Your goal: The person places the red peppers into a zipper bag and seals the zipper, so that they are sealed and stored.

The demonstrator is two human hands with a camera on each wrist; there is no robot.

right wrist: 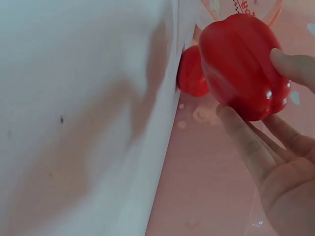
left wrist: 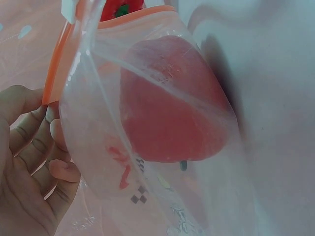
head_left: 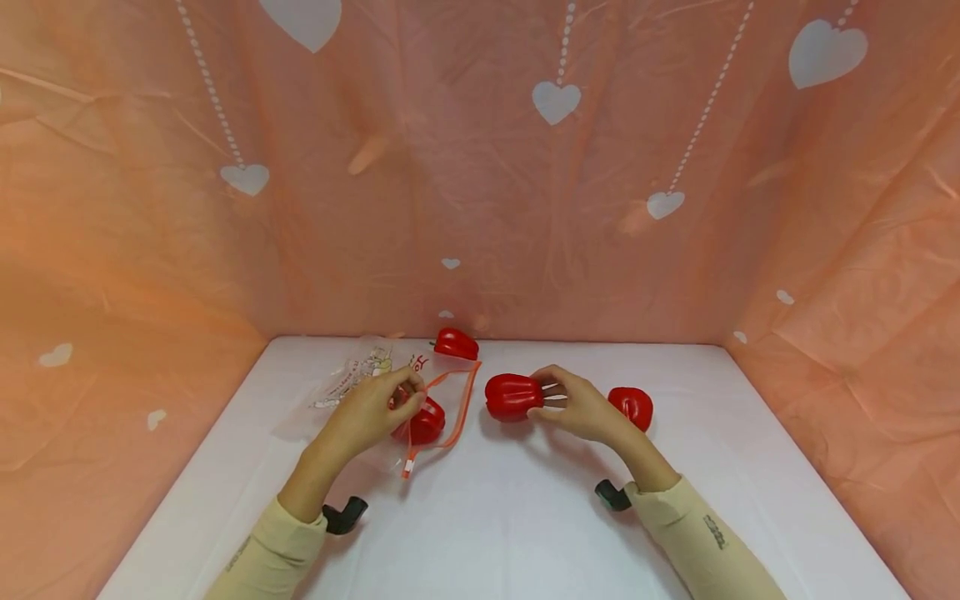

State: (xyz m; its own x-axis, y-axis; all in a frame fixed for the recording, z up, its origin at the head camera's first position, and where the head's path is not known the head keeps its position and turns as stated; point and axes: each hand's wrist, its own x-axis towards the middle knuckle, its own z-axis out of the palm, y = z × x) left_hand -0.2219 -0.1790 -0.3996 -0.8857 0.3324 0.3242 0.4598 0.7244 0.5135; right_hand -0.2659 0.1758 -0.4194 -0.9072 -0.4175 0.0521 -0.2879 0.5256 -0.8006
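Observation:
A clear zip bag (head_left: 330,400) with an orange zip edge lies at the left of the white table. Its rim is pinched by my left hand (head_left: 378,408), and in the left wrist view my thumb and fingers hold the orange edge (left wrist: 55,81). Inside the bag sits one red bell pepper (left wrist: 172,103). My right hand (head_left: 577,404) grips another red bell pepper (head_left: 513,397) by one end, just right of the bag's mouth. In the right wrist view thumb and fingers are on opposite sides of that held pepper (right wrist: 241,64).
A red bell pepper (head_left: 456,343) lies behind the bag near the back edge. Another pepper (head_left: 632,407) rests on the table beyond my right wrist. Orange curtains with white hearts (head_left: 556,102) surround the table. Dark camera mounts (head_left: 345,515) stick out from both wrists.

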